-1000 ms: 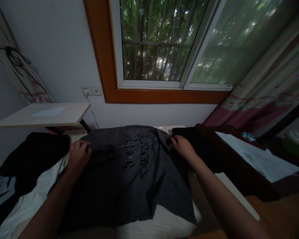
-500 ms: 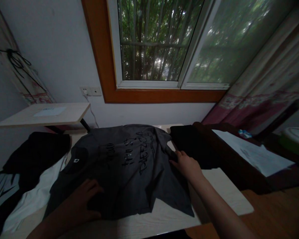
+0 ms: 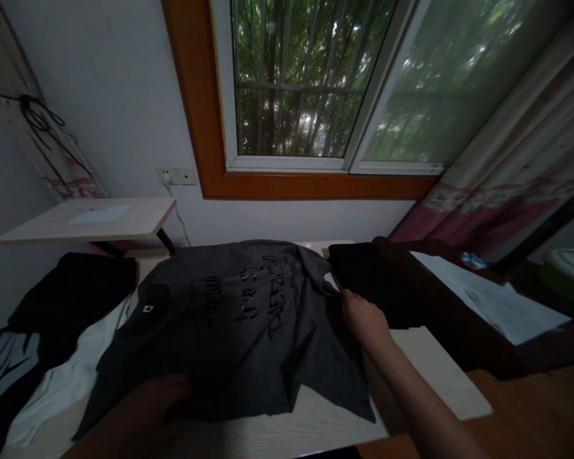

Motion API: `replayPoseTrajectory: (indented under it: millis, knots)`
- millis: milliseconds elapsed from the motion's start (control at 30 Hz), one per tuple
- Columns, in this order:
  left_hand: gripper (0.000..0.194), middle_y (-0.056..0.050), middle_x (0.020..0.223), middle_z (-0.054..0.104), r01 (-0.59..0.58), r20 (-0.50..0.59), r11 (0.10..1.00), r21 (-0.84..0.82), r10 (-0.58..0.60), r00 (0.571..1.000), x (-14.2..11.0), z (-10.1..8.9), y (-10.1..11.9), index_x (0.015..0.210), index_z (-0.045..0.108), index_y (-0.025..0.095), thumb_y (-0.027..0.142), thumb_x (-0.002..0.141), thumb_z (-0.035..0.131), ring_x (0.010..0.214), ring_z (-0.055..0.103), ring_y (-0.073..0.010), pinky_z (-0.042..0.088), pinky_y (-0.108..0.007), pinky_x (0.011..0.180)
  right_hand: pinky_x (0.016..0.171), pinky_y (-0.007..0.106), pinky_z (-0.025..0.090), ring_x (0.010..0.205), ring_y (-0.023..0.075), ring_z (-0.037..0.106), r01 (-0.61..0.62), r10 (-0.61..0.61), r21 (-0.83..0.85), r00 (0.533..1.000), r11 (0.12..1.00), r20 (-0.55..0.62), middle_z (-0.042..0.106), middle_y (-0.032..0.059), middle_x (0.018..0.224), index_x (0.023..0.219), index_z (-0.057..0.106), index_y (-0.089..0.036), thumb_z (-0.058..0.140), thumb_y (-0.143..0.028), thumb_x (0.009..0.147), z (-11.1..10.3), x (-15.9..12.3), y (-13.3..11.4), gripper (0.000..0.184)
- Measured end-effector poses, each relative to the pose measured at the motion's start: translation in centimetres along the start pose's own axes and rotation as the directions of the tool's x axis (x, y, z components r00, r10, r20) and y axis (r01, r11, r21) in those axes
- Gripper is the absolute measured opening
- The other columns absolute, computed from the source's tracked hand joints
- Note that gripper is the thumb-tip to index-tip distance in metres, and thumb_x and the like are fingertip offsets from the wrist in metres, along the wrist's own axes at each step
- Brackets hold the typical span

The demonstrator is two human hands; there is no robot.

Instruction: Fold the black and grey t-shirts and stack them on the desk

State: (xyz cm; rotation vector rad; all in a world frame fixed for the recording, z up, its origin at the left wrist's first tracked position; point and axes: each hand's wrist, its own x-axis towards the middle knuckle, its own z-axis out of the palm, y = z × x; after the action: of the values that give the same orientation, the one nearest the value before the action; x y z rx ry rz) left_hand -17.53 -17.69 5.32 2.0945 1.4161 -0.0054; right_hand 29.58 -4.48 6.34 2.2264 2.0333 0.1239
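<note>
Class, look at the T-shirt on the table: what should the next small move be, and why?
Probably the right hand should draw the edge of the dark grey T-shirt gently outward, away from the lettering, because it appears to pinch that edge while creases run through the nearby cloth.

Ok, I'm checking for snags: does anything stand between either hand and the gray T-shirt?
Nothing visible: the right hand pinches the gray T-shirt by its edge; the left hand overlaps its near side, contact too dark to judge.
</note>
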Motion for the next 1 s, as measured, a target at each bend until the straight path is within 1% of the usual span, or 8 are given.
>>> replayPoseTrajectory:
  millis: [100,267,433,567,633,833,933,1000]
  knots:
    - [0.029,-0.002,0.098,0.072,0.091,0.172,0.995,-0.030,-0.084,0.982,-0.7,-0.5,0.7,0.089,0.069,0.024,0.013,0.072,0.050,0.088,0.065,-0.0196,0.047,-0.030,0.078,0.074,0.036,0.053,0.090,0.0303,0.075,-0.040,0.037,0.046,0.997,0.998,0.073,0.073,0.0195,0.103,0.113,0.061,-0.014,0.034,-0.018,0.101,-0.2,0.0,1.0,0.030]
    - [0.029,-0.001,0.104,0.073,0.168,0.278,0.982,-0.081,-0.140,0.950,-2.0,-1.6,0.5,0.094,0.071,0.027,0.019,0.072,0.054,0.093,0.065,-0.0214,0.046,-0.032,0.079,0.075,0.036,0.050,0.093,0.0319,0.075,-0.035,0.008,0.149,0.984,0.988,0.179,0.075,0.0183,0.102,0.108,0.069,-0.019,0.042,-0.030,0.100,-1.3,0.4,3.1,0.030]
    - [0.025,-0.001,0.105,0.073,0.157,0.259,0.969,-0.191,-0.104,0.960,-1.1,-5.4,0.6,0.104,0.072,0.029,0.039,0.084,0.060,0.094,0.066,-0.0217,0.049,-0.031,0.081,0.073,0.030,0.047,0.093,0.0264,0.073,0.048,-0.066,0.261,0.996,0.964,0.063,0.077,0.0101,0.101,0.111,0.073,-0.026,0.046,-0.051,0.100,-2.5,2.7,4.7,0.039]
    - [0.031,-0.002,0.117,0.072,0.006,-0.006,0.984,-0.177,-0.007,1.000,2.8,-7.7,-1.0,0.114,0.070,0.031,0.047,0.092,0.054,0.106,0.065,-0.0224,0.048,-0.034,0.095,0.078,0.029,0.045,0.096,0.0236,0.068,0.089,-0.071,0.137,0.989,0.987,-0.132,0.074,0.0103,0.108,0.109,0.074,-0.023,0.042,-0.040,0.103,-2.9,6.1,4.1,0.037]
    - [0.031,-0.004,0.111,0.072,-0.023,-0.203,0.997,-0.078,0.007,0.979,5.7,-8.2,-2.7,0.107,0.071,0.028,0.046,0.094,0.050,0.103,0.066,-0.0230,0.049,-0.036,0.096,0.083,0.032,0.044,0.103,0.0258,0.064,0.121,-0.114,0.021,0.973,0.992,-0.199,0.072,0.0126,0.110,0.106,0.074,-0.021,0.042,-0.034,0.103,-2.9,7.8,3.1,0.035]
    - [0.026,-0.007,0.102,0.072,0.046,-0.610,0.988,0.151,0.057,0.790,13.2,-7.9,-8.6,0.095,0.068,0.024,0.037,0.092,0.047,0.099,0.066,-0.0244,0.048,-0.039,0.097,0.093,0.043,0.039,0.119,0.0331,0.052,0.202,-0.223,-0.120,0.954,0.972,-0.201,0.070,0.0175,0.122,0.114,0.071,-0.018,0.043,-0.022,0.100,-2.7,11.5,-0.7,0.031]
    - [0.025,-0.009,0.102,0.071,0.117,-0.721,0.976,0.181,0.051,0.691,14.8,-6.9,-11.0,0.099,0.066,0.022,0.033,0.093,0.044,0.098,0.064,-0.0252,0.047,-0.042,0.097,0.097,0.047,0.035,0.123,0.0345,0.050,0.182,-0.195,-0.091,0.965,0.979,-0.176,0.071,0.0200,0.121,0.117,0.070,-0.016,0.038,-0.016,0.099,-2.6,12.4,-1.9,0.037]
    - [0.024,-0.009,0.102,0.070,0.115,-0.743,0.973,0.198,0.072,0.665,15.1,-6.2,-12.1,0.100,0.066,0.022,0.031,0.093,0.045,0.098,0.064,-0.0258,0.047,-0.043,0.095,0.103,0.050,0.031,0.126,0.0350,0.049,0.157,-0.166,-0.068,0.971,0.985,-0.171,0.072,0.0210,0.117,0.118,0.070,-0.015,0.037,-0.016,0.098,-2.5,12.7,-2.3,0.038]
